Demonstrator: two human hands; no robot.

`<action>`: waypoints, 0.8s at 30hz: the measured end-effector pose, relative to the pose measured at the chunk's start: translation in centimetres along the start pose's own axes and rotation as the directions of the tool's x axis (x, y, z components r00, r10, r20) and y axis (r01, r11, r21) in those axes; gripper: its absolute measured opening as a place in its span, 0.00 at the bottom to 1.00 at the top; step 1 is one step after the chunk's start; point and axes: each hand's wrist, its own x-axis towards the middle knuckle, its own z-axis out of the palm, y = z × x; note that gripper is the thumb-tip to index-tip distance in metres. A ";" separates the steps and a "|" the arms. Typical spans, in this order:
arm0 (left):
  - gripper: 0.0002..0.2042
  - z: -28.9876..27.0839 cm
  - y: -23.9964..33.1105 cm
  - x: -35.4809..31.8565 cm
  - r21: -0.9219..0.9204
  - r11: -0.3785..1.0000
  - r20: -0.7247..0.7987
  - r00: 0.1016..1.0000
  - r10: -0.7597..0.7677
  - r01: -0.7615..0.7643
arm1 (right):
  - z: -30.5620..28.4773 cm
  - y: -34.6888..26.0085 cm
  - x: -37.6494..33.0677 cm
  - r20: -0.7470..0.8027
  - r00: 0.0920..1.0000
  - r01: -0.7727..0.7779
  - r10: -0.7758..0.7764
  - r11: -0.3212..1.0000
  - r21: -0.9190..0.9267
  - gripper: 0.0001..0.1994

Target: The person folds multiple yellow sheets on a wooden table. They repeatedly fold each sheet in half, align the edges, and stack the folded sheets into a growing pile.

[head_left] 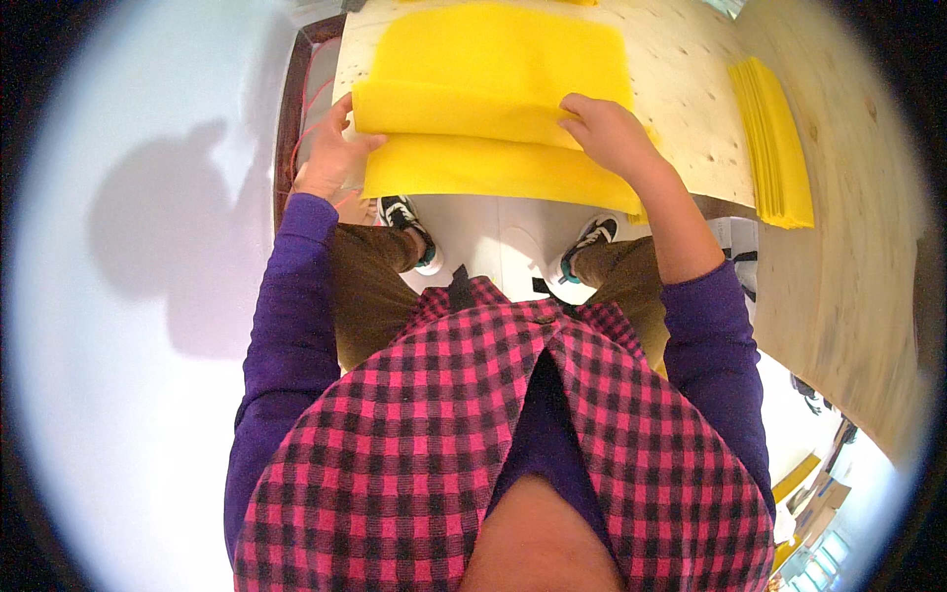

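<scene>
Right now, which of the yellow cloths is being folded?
The large yellow cloth at the table edge, pressed by both hands; the stack of yellow cloths to the right lies flat and untouched.

A bright yellow cloth (493, 109) is lying on the pale wood table (691, 109), a yellow stack (774, 143) right of it. Below the table, a pink-and-black checked vest (424, 444) is showing over purple sleeves (286, 335), above brown trousers (365, 286).

The yellow cloth (493, 109) under my hands looks soft, matt felt; the table (681, 89) is pale, raw speckled plywood.
</scene>
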 end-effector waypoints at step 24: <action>0.39 1.7 1.7 1.1 -0.819 0.566 -0.077 0.957 -0.278 0.099 | 1.8 -0.6 -1.9 -0.017 0.999 0.029 -0.031 0.993 -0.110 0.09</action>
